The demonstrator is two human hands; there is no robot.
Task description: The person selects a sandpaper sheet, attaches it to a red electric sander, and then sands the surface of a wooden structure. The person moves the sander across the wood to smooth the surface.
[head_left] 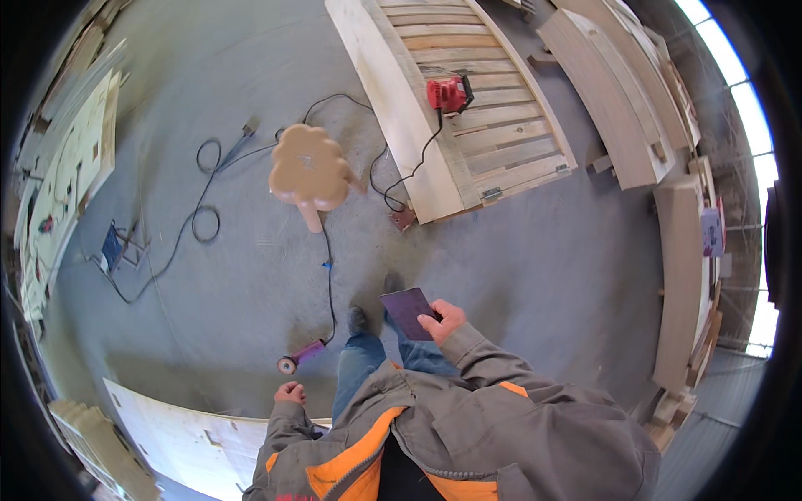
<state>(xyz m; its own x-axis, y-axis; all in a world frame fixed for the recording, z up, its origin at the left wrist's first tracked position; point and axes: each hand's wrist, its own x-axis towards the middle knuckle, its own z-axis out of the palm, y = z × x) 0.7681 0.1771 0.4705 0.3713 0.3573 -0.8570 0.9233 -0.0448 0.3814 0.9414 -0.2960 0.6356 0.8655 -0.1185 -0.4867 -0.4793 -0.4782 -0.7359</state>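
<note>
My right hand [444, 321] grips a dark purple, rectangular sheet of sandpaper [406, 312] by its right edge, thumb on top, in front of my body. My left hand [291, 392] hangs low at my left side, its fingers curled in, with nothing visible in them. Just beyond it a purple angle grinder [309, 351] with a round disc lies on the floor, its cord running away from me. Farther off, a red electric sander [449, 94] rests on a slatted wooden panel [489, 113].
A tan, scallop-topped stool [310, 167] stands ahead on the grey floor. Black cable [199, 204] loops across the floor to its left. Long boards [614, 100] are stacked at right, a worktable [71, 196] stands at far left, and a pale plywood sheet [192, 434] lies behind my left hand.
</note>
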